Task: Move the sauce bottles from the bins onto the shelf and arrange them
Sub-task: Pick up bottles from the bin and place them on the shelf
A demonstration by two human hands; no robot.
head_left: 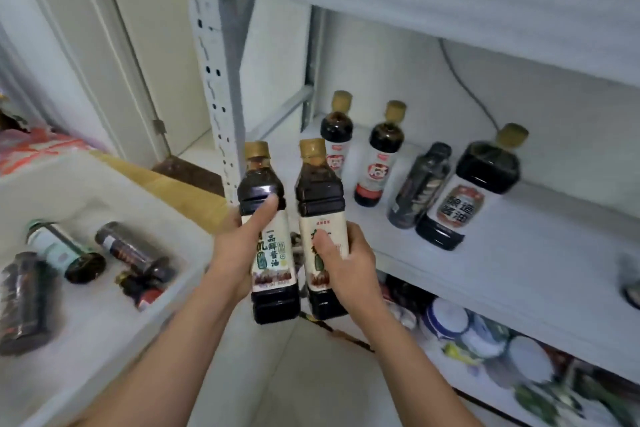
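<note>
Blurring lower-shelf clutter point(485, 333); fingers point(266, 215) cover bottle labels point(273, 253).

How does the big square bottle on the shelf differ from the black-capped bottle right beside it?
The big square bottle is broader, with a gold cap and a white label in red and dark print. The black-capped bottle is slimmer, its label dark and too blurred to read. It stands just left of the square one, nearer the shelf post. Both hold dark sauce and stand upright on the shelf, close together.
</note>
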